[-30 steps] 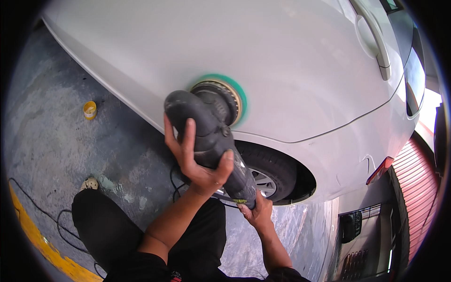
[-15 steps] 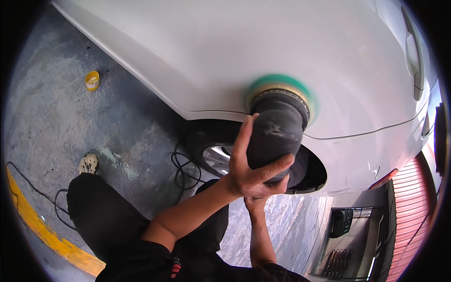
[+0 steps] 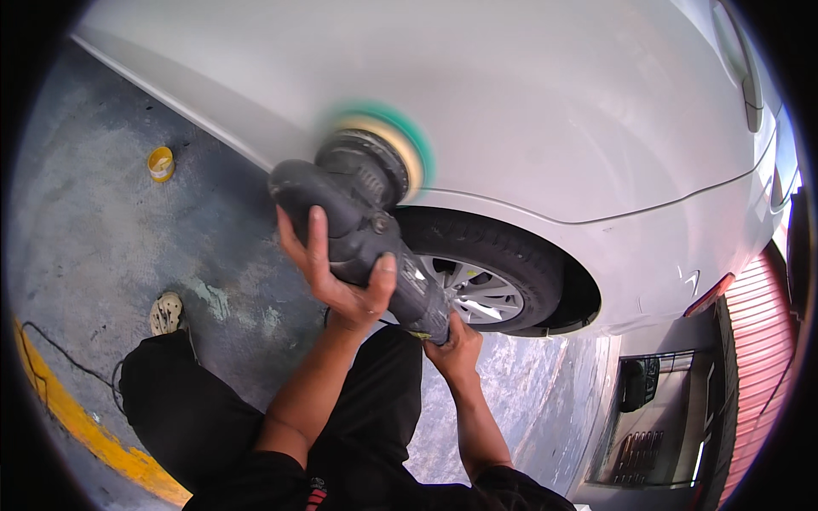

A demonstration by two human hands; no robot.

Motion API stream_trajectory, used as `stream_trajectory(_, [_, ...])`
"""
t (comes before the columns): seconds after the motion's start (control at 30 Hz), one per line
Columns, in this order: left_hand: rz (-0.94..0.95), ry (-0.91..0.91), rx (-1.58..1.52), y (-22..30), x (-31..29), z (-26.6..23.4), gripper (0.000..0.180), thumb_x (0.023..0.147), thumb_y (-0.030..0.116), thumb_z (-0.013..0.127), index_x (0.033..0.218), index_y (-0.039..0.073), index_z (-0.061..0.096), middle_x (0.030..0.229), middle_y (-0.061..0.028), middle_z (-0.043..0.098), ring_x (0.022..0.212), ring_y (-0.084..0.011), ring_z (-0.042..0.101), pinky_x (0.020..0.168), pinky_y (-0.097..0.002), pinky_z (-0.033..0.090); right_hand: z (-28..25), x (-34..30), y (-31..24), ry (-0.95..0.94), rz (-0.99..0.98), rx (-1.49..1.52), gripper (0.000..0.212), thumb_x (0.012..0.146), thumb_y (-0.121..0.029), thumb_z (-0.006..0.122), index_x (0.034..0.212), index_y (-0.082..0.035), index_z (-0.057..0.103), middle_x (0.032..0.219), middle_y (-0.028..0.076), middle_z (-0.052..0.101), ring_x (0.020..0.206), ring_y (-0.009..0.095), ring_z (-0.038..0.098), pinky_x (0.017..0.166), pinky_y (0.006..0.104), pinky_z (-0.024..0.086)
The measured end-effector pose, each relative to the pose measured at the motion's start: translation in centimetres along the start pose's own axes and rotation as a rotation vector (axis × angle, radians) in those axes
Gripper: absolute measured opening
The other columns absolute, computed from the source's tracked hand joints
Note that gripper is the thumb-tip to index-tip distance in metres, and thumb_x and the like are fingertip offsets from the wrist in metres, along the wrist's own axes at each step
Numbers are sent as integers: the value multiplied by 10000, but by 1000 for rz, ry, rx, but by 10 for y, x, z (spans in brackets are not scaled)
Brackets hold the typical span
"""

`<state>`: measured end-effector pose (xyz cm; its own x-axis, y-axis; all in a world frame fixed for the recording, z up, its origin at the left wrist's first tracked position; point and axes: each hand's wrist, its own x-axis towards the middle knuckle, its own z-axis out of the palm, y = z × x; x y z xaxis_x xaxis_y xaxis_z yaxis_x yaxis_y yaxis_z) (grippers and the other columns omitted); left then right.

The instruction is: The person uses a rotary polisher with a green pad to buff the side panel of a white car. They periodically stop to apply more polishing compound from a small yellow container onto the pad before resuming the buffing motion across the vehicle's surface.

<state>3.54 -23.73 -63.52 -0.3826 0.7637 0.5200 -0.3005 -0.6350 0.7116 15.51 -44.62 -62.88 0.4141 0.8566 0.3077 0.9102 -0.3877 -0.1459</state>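
Note:
A black car polisher (image 3: 362,234) is held in both my hands, tilted, its head up and its rear end down to the right. My left hand (image 3: 345,285) wraps round the body below the head, fingers spread along its side. Around the rear end closes my right hand (image 3: 458,347). The round pad (image 3: 412,139), green with a cream layer, is blurred by spinning and rests against the white car panel (image 3: 545,111) just above the wheel arch. Below it is the car's wheel (image 3: 503,298), with a black tyre and silver spokes.
On the grey floor (image 3: 102,221) at left stands a small yellow tub (image 3: 160,163). A black cable (image 3: 72,362) crosses a yellow floor stripe (image 3: 106,443). My shoe (image 3: 166,312) is beside my bent knee. A red corrugated surface (image 3: 763,328) is at the far right.
The polisher has moved left along the panel and swung so its body lies diagonally. More of the wheel shows, and my right hand has come into clear view.

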Motion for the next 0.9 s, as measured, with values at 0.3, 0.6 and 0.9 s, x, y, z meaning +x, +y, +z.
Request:
stream_trajectory(0.3, [251,-373,-229,71,18,56,724,627,165,896,1313,321,725,1591,-364,304,1391,-556,480,1093,-560,511,67,-30,4,216,235,556,580,835,-249,849,1302,-4,607,1265,151,671,1182,246,651,988,408,514])
stream_trajectory(0.6, [141,-117,-80,10,73,0,800,750,234,787,1496,92,536,1606,-352,211,1393,-534,464,1047,-572,535,54,16,-30,7,59,280,490,718,-192,875,1118,-15,655,897,236,747,828,418,752,717,457,589])
stream_trajectory(0.9, [412,-505,-178,119,96,78,1057,737,239,906,1630,166,347,1615,-382,169,1492,-557,300,1167,-587,405,22,23,-52,282,130,745,473,793,-198,863,1177,1,673,971,159,771,927,296,768,825,404,579])
